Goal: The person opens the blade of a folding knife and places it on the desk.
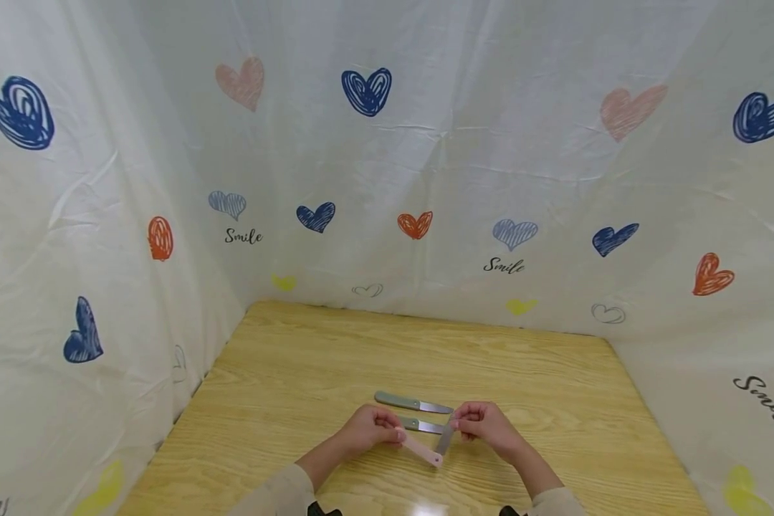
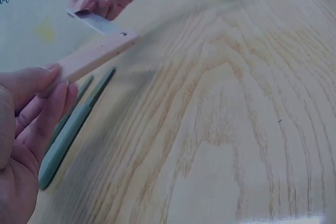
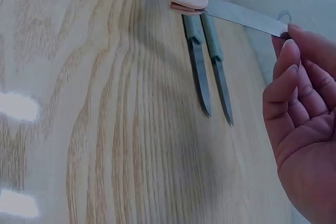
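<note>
A folding knife with a pink handle [image 1: 419, 450] is held up over the table, its blade [image 1: 446, 441] at an angle to the handle. My left hand [image 1: 369, 430] pinches the free end of the handle between thumb and fingers. At the blade's tip, my right hand [image 1: 490, 428] grips it with thumb and fingertips. The pivot rivet shows near the handle's end in both wrist views. Just beyond lie two green-handled knives, one farther [image 1: 396, 400] and one nearer [image 1: 431, 428], side by side with blades toward the right. My left hand partly hides the nearer one's handle in the head view.
The wood-grain table [image 1: 284, 358] runs back to a white cloth [image 1: 451, 172] printed with hearts and "Smile". More of this cloth hangs along the left and right sides. Light glares off the table's near edge.
</note>
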A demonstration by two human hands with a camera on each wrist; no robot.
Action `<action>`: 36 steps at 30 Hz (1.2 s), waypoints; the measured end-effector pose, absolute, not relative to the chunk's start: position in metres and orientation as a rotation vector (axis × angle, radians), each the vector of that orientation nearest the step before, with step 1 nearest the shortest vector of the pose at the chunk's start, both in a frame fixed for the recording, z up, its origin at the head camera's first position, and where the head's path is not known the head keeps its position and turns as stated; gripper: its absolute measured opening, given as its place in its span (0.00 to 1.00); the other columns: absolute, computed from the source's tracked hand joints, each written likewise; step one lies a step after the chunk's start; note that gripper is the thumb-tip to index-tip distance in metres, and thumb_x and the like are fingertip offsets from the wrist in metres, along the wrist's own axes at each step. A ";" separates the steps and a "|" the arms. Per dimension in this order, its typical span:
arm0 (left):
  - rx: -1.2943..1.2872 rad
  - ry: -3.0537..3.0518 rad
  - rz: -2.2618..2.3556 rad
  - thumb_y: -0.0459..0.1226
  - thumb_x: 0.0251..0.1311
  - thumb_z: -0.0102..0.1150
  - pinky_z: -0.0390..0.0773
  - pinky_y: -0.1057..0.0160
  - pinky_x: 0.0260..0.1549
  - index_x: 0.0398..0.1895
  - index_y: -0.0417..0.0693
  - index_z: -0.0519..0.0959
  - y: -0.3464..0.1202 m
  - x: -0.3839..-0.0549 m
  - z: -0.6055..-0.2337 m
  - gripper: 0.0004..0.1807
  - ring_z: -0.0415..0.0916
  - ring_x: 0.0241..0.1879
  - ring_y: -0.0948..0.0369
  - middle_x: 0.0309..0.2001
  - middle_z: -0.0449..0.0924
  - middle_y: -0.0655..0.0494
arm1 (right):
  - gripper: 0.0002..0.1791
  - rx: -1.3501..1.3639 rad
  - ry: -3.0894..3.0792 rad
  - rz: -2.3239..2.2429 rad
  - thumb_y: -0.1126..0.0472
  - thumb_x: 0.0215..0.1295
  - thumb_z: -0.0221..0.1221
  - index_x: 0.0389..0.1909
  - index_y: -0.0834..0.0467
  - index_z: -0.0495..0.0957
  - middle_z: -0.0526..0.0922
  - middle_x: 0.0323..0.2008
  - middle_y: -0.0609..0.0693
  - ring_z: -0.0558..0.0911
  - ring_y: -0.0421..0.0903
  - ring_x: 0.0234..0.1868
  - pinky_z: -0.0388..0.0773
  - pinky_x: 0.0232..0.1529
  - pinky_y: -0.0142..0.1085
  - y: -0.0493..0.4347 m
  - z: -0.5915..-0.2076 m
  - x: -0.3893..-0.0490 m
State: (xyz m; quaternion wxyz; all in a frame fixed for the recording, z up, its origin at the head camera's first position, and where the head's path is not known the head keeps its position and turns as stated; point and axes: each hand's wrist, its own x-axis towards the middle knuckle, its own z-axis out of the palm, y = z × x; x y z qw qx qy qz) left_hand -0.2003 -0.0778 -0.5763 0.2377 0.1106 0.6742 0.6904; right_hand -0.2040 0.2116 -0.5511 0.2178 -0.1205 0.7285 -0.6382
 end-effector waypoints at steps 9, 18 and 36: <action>0.164 1.674 2.224 0.24 0.61 0.57 0.86 0.61 0.43 0.40 0.25 0.75 -0.089 -0.193 -0.584 0.07 0.83 0.33 0.62 0.29 0.79 0.56 | 0.07 -0.057 1.917 -2.030 0.66 0.66 0.59 0.28 0.53 0.75 0.80 0.22 0.38 0.76 0.33 0.23 0.76 0.28 0.24 0.208 -0.569 -0.188; 0.033 1.616 2.338 0.27 0.63 0.57 0.85 0.64 0.44 0.39 0.33 0.75 -0.095 -0.184 -0.590 0.04 0.85 0.34 0.62 0.30 0.80 0.55 | 0.11 0.128 1.703 -2.192 0.66 0.68 0.56 0.25 0.51 0.74 0.82 0.27 0.40 0.76 0.32 0.25 0.72 0.27 0.23 0.191 -0.585 -0.172; -0.129 1.998 2.149 0.30 0.55 0.67 0.86 0.66 0.35 0.51 0.20 0.75 -0.093 -0.172 -0.608 0.24 0.83 0.29 0.66 0.31 0.82 0.53 | 0.30 0.373 2.099 -1.988 0.68 0.55 0.67 0.56 0.71 0.65 0.82 0.21 0.45 0.76 0.37 0.20 0.76 0.21 0.25 0.184 -0.600 -0.160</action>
